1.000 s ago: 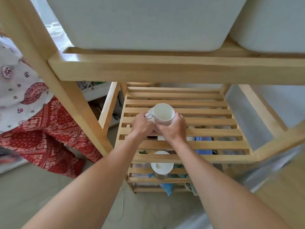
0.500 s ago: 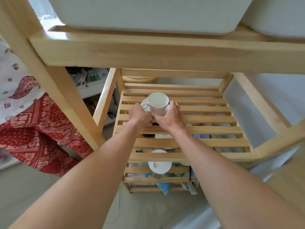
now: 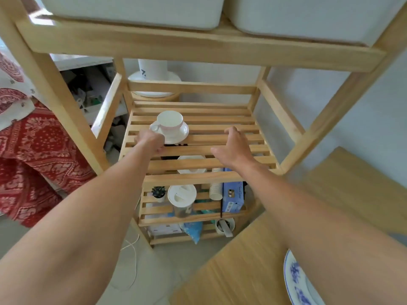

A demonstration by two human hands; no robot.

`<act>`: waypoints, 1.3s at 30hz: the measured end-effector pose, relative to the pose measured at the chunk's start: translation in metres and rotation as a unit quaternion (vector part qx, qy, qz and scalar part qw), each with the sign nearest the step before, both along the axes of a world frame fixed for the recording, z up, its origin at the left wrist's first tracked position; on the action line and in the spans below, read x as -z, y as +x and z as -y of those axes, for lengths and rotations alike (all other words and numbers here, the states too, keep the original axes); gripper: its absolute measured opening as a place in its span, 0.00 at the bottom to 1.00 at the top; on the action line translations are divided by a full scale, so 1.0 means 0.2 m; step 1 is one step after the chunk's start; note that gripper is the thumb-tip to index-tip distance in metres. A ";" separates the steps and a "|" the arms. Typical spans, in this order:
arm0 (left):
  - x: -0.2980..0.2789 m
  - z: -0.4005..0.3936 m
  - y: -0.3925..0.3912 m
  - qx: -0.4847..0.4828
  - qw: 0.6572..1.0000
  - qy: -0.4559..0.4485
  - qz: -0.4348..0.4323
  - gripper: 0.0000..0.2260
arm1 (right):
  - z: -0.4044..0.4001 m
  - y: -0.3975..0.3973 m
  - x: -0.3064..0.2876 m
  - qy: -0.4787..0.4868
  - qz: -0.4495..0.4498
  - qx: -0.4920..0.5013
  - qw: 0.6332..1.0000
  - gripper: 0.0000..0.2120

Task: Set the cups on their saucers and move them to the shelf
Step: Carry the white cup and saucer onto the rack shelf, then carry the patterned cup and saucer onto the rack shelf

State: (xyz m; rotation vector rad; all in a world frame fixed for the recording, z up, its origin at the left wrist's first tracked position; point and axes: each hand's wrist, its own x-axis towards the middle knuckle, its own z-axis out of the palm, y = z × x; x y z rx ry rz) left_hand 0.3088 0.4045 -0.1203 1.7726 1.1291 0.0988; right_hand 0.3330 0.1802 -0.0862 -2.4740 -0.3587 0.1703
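A white cup [image 3: 170, 123] stands upright on its white saucer [image 3: 179, 135] on the slatted wooden shelf [image 3: 220, 128], towards its left side. My left hand [image 3: 152, 140] sits at the saucer's near-left edge with the fingers curled; whether it still touches the saucer is unclear. My right hand [image 3: 233, 148] hovers over the slats to the right of the saucer, fingers spread, holding nothing.
Two white bins [image 3: 136, 9] sit on the shelf above. Lower shelves hold a white lidded jar [image 3: 181, 194], paper cups [image 3: 215, 191] and a blue box [image 3: 233, 195]. A wooden table [image 3: 242, 260] with a blue-patterned plate [image 3: 296, 280] is at the near right. A red patterned cloth [image 3: 33, 150] hangs left.
Both hands carried the cup and saucer deeper onto the shelf and set them down. My right hand has let go and moved off to the right; my left hand has drawn back.
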 end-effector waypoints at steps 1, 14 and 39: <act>-0.02 0.02 -0.04 -0.012 1.000 -0.011 0.002 0.19 | 0.05 -0.02 -0.02 0.002 -0.001 0.003 1.000 0.30; -0.37 0.92 -0.55 0.146 0.978 0.091 0.122 0.23 | 0.75 -0.40 -0.38 -0.005 -0.043 0.083 0.996 0.21; -0.23 1.60 -1.11 0.185 0.954 -0.231 0.054 0.10 | 1.12 -0.95 -0.20 -0.040 -0.110 -0.014 0.993 0.38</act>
